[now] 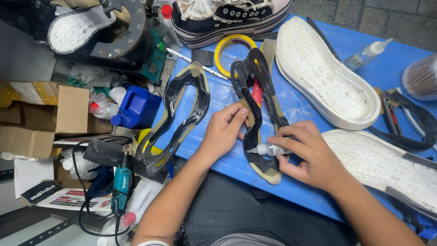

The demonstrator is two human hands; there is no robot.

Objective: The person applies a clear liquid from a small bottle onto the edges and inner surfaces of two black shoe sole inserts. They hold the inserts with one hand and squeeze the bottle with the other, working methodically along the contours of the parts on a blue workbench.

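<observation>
A black rubber outsole (255,98) with a cut-out middle lies on the blue table (227,157). My left hand (224,130) pinches its left strip with thumb and fingers. My right hand (309,155) grips a small white glue bottle (269,149), its nozzle pointing left onto the outsole's lower part. A second black outsole (180,118) with yellowish edges lies to the left, hanging partly over the table edge.
Two white midsoles (323,73) (387,166) lie to the right. A yellow tape roll (232,45), a black-and-white sneaker (227,16), another squeeze bottle (366,54) and pliers (390,114) sit around. At left: a blue jug (136,107), a teal rotary tool (120,187), cardboard boxes (45,118).
</observation>
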